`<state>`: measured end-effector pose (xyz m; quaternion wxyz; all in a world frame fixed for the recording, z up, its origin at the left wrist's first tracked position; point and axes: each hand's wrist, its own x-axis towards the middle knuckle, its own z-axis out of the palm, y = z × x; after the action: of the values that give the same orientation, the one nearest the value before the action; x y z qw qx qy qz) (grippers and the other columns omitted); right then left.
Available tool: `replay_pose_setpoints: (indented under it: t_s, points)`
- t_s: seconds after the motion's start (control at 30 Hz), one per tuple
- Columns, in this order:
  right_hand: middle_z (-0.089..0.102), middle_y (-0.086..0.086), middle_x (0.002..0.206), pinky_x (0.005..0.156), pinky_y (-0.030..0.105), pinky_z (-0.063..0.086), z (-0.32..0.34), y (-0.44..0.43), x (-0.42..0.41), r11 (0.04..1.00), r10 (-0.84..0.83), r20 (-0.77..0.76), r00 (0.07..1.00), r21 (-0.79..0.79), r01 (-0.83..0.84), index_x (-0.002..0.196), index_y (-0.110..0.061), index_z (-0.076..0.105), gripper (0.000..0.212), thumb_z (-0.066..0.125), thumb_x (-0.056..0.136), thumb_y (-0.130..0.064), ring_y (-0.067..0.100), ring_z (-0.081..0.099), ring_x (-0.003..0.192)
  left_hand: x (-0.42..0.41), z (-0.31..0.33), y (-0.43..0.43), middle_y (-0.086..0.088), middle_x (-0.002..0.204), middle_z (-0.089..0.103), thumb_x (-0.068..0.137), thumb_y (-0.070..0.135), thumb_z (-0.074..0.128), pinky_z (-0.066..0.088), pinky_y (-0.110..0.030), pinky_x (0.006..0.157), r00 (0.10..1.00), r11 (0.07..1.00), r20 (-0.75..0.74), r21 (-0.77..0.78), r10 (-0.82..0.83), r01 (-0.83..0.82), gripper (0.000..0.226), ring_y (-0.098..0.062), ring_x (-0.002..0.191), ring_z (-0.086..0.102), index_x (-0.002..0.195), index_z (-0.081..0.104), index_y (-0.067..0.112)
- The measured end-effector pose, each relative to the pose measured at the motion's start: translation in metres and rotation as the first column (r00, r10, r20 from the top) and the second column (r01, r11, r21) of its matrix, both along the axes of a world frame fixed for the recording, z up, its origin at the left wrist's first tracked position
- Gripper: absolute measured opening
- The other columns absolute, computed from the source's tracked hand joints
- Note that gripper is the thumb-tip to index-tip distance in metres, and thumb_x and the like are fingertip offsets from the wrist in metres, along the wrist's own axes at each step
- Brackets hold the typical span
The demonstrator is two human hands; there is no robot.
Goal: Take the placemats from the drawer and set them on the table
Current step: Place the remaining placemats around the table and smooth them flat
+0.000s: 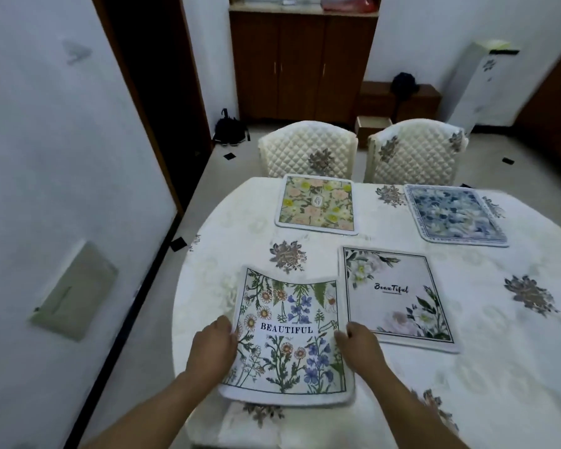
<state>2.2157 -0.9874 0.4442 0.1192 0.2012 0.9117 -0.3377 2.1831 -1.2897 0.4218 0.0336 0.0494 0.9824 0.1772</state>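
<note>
Cabinet (302, 59) top cropped, forearms leaving the bottom edge, table (515, 367) cut right

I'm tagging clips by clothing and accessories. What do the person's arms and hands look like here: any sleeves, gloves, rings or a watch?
Both forearms are bare right up to the bottom edge of the frame, so no sleeves show. The left hand and the right hand wear no gloves, and no watch, bracelet or ring is visible on either. No markings can be made out.

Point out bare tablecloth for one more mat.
Free: the right side, right of the white mat and below the blue mat; also the left edge beside the yellow mat. Crowded: near edge, where both hands hold the wildflower mat.
</note>
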Motion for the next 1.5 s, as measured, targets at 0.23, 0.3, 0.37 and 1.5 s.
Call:
replay_pose_setpoints:
  t_s: [0.23, 0.3, 0.37, 1.5]
  points:
    - [0.052, 0.001, 0.070, 0.058, 0.030, 0.038, -0.032, -0.029, 0.034, 0.991, -0.038, 0.129, 0.991, 0.132, 0.020, 0.074, -0.011, 0.048, 0.030, 0.048, 0.095, -0.033, 0.018, 0.052, 0.066, 0.023, -0.034, -0.029, -0.009, 0.071, 0.061, 0.091, 0.026, 0.056, 0.036, -0.033, 0.055, 0.993, 0.995, 0.078, -0.049, -0.088, 0.092, 0.018, -0.029, 0.059, 0.056, 0.084, 0.054, 0.009]
    - [0.049, 0.001, 0.069, 0.055, 0.029, 0.033, -0.037, -0.031, 0.041, 0.989, -0.063, 0.150, 0.987, 0.140, 0.042, 0.070, -0.015, 0.042, 0.030, 0.048, 0.095, -0.030, 0.018, 0.048, 0.064, 0.030, -0.044, -0.028, -0.011, 0.074, 0.062, 0.090, 0.022, 0.056, 0.034, -0.034, 0.056, 0.991, 0.994, 0.098, -0.058, -0.092, 0.097, 0.015, -0.031, 0.063, 0.057, 0.087, 0.054, 0.008]
    - [0.048, -0.001, 0.069, 0.056, 0.030, 0.032, -0.043, -0.030, 0.045, 0.987, -0.087, 0.197, 0.977, 0.150, 0.058, 0.068, -0.017, 0.039, 0.030, 0.048, 0.095, -0.028, 0.018, 0.048, 0.065, 0.035, -0.050, -0.028, -0.012, 0.080, 0.062, 0.092, 0.021, 0.054, 0.033, -0.035, 0.059, 0.989, 0.997, 0.136, -0.050, -0.051, 0.058, 0.014, -0.033, 0.070, 0.057, 0.089, 0.053, 0.007]
    - [0.019, 0.011, 0.159, 0.117, 0.048, 0.017, -0.114, -0.060, 0.093, 0.693, 0.678, -0.073, 0.731, 0.395, -0.603, 0.150, -0.008, 0.023, 0.070, 0.042, 0.095, -0.046, 0.025, 0.010, 0.148, 0.097, -0.094, -0.022, -0.009, 0.162, 0.003, 0.100, 0.051, 0.026, 0.007, -0.043, 0.119, 0.902, 0.897, 0.185, -0.142, -0.391, 0.418, 0.068, -0.023, 0.149, -0.001, 0.153, 0.007, 0.012]
